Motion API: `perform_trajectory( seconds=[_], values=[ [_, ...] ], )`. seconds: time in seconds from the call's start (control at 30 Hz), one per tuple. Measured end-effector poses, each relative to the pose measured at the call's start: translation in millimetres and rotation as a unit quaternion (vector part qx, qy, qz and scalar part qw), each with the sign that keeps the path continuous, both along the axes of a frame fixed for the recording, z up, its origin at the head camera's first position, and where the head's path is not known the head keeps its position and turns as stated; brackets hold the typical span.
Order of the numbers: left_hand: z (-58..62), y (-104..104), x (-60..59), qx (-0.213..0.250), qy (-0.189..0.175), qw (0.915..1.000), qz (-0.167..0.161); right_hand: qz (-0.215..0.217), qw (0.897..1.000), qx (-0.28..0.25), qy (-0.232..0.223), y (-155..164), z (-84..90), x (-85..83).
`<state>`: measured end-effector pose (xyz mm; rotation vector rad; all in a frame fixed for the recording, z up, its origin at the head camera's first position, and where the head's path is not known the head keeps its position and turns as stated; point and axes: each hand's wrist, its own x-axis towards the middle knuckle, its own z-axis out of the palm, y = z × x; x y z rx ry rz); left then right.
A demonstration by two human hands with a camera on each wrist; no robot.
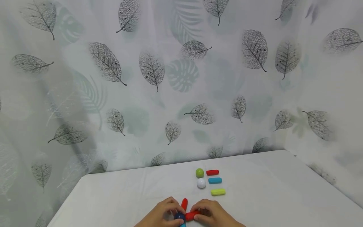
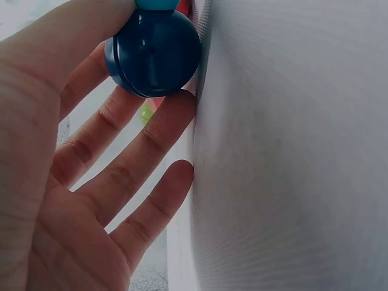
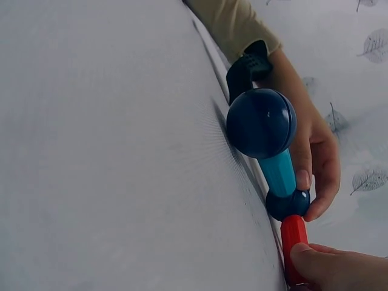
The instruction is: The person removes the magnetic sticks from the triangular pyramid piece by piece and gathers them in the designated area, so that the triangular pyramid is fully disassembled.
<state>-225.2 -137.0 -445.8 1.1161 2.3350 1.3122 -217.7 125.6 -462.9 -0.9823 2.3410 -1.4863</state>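
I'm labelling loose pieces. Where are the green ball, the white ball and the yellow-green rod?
green ball (image 1: 199, 172), head view, its middle
white ball (image 1: 201, 183), head view, its middle
yellow-green rod (image 1: 218, 192), head view, mid-length

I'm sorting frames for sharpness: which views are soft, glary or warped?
Head view: sharp, evenly lit, edges bowed by the wide lens. Left wrist view: dark blue ball carries a faint glare streak; palm blurred. Right wrist view: tablecloth soft; dark blue ball crisp.
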Motion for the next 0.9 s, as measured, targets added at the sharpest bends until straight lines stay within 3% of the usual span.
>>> perform_trajectory(
  seconds=[0.5,0.9],
  values=[
    [-2.3,-10.3,0.8,0.007,0.0,1.0,0.005,-0.026,0.998,0.055,0.008,-3.2,4.7,3.3],
    [0.4,-9.9,-0.6,-0.002,-0.026,0.9996,0.012,-0.058,0.997,0.04,0.012,10.9,4.9,3.2]
  ],
)
